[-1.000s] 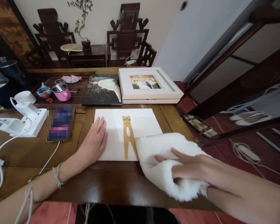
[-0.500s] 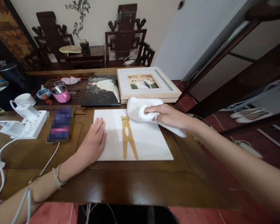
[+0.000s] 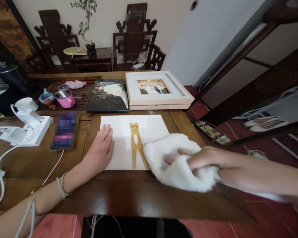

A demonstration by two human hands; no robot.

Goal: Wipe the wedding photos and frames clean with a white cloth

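From my end, left to right: on the left I see a power strip and a pixelated block I cannot identify. Next is the left hand, laid flat with its fingers close together on the left edge of the white board, gripping nothing. That hand has not shifted. The gold two-legged piece lies mid-board, where it was; I cannot tell whether it is loose or fixed.

To the right, the white cloth is what has changed: half a second ago it was at the board's far edge, and now it covers the near right corner. I read that as a stroke drawn back toward the person, leaving the far right surface in view. The right hand clutches the cloth, fingers sunk in its folds.

Some fingertips are buried, motion blurs that hand, and the board's near right corner is hidden. Whether the cloth touches the gold piece's right leg, I cannot tell.
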